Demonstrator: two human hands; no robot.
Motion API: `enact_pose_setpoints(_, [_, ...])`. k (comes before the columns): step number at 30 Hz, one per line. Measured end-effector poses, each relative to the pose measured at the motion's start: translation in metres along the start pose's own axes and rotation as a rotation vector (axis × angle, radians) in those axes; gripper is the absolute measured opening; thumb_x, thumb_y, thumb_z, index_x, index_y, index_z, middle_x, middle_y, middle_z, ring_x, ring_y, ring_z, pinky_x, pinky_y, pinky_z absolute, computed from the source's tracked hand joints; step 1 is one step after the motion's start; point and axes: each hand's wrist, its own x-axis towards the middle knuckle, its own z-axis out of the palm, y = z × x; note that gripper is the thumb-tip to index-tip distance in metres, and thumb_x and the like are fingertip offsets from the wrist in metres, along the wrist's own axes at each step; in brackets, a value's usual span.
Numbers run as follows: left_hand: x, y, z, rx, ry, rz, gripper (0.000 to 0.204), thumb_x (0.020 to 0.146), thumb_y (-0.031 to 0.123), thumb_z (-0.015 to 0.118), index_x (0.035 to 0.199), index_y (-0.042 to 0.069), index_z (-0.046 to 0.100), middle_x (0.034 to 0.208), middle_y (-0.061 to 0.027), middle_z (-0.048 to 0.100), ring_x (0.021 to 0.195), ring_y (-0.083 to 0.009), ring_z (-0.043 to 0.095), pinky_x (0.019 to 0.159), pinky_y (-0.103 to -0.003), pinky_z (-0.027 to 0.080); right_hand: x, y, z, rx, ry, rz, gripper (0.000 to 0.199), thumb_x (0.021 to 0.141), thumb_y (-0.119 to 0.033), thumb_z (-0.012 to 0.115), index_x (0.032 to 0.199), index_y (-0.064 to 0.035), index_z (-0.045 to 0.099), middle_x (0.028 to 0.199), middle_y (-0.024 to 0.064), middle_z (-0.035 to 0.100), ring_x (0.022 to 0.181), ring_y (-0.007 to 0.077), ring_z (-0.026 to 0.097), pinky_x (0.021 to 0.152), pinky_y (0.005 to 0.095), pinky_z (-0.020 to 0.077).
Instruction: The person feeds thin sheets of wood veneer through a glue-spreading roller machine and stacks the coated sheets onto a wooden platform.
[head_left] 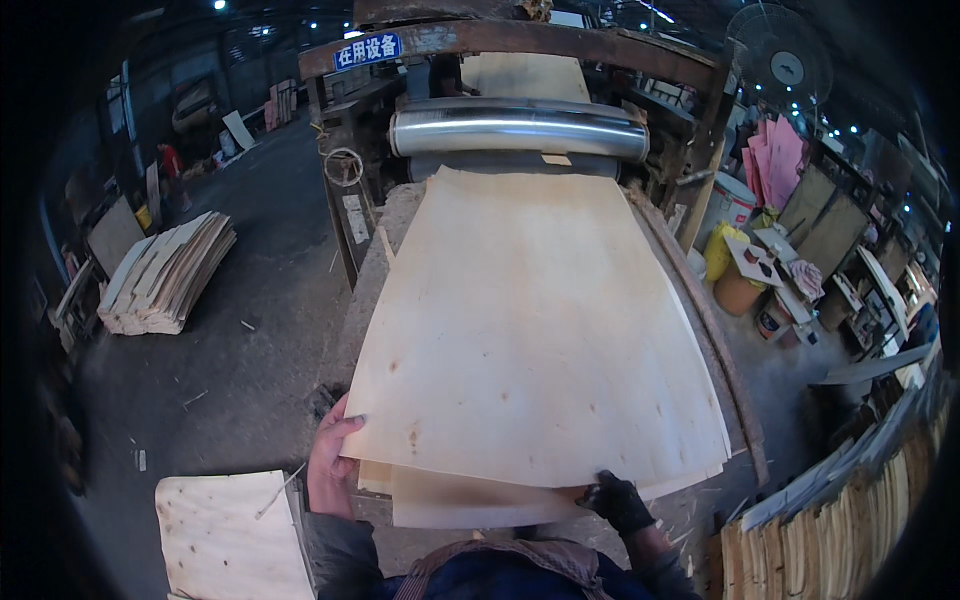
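Note:
A large pale wood veneer sheet [530,330] lies in front of me, its far edge close to a shiny metal roller [520,133]. My left hand [332,450], bare, pinches the sheet's near left corner with the thumb on top. In a dark glove, my right hand [617,503] grips the near edge right of the middle, fingers partly hidden by the sheet. That edge is raised a little above other veneer sheets [460,508], which stick out beneath it toward me.
The rusty machine frame [520,38] spans the roller. A veneer stack [170,275] stands on the floor at left, another stack [230,540] at near left. Upright veneer sheets [830,520] fill the near right. Buckets [735,200] and a fan [785,65] are at far right.

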Motion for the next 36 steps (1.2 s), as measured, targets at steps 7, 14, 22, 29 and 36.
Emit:
enact_pose_setpoints(7, [0.009, -0.108, -0.098, 0.754, 0.398, -0.182, 0.062, 0.074, 0.01, 0.056, 0.129, -0.002, 0.03, 0.118, -0.0139, 0.048, 0.097, -0.0211, 0.052, 0.079, -0.037, 0.046, 0.073, -0.012, 0.03, 0.036, 0.102, -0.013, 0.025, 0.086, -0.027, 0.053, 0.083, -0.0024, 0.055, 0.062, 0.0096, 0.055, 0.053, 0.0214, 0.055, 0.059, 0.0356, 0.0504])
enact_pose_setpoints(14, [-0.026, -0.187, -0.083, 1.329, 0.394, -0.042, 0.061, 0.074, 0.013, 0.06, 0.125, -0.007, 0.032, 0.127, -0.0287, 0.035, 0.119, -0.0384, 0.034, 0.098, -0.041, 0.031, 0.105, -0.02, 0.031, 0.011, 0.223, -0.027, 0.024, 0.085, -0.027, 0.054, 0.083, -0.0024, 0.054, 0.056, 0.0103, 0.052, 0.048, 0.0213, 0.053, 0.057, 0.0385, 0.0512])
enact_pose_setpoints(22, [-0.033, -0.193, -0.062, 1.422, 0.402, -0.064, 0.066, 0.073, 0.019, 0.06, 0.128, -0.004, 0.031, 0.13, -0.0297, 0.029, 0.121, -0.0415, 0.03, 0.099, -0.042, 0.03, 0.134, -0.022, 0.029, 0.13, 0.167, -0.053, 0.03, 0.079, -0.029, 0.062, 0.086, -0.0017, 0.05, 0.061, 0.0132, 0.053, 0.054, 0.0255, 0.055, 0.063, 0.045, 0.0529])
enact_pose_setpoints(29, [-0.034, -0.207, -0.077, 1.478, 0.457, -0.019, 0.077, 0.068, 0.021, 0.066, 0.128, -0.006, 0.026, 0.128, -0.0279, 0.031, 0.116, -0.0409, 0.033, 0.097, -0.043, 0.032, 0.207, -0.058, 0.067, 0.154, 0.111, -0.166, 0.033, 0.074, -0.031, 0.068, 0.075, -0.0024, 0.051, 0.059, 0.0144, 0.054, 0.047, 0.027, 0.055, 0.061, 0.0462, 0.0535])
enact_pose_setpoints(36, [-0.023, -0.203, -0.083, 1.412, 0.4, -0.017, 0.083, 0.063, 0.02, 0.072, 0.128, -0.006, 0.026, 0.125, -0.0258, 0.035, 0.115, -0.0386, 0.035, 0.096, -0.042, 0.033, 0.279, -0.067, 0.053, 0.28, -0.173, -0.11, 0.026, 0.085, -0.024, 0.051, 0.1, -0.0033, 0.053, 0.11, 0.014, 0.055, 0.1, 0.033, 0.052, 0.089, 0.0515, 0.0406])
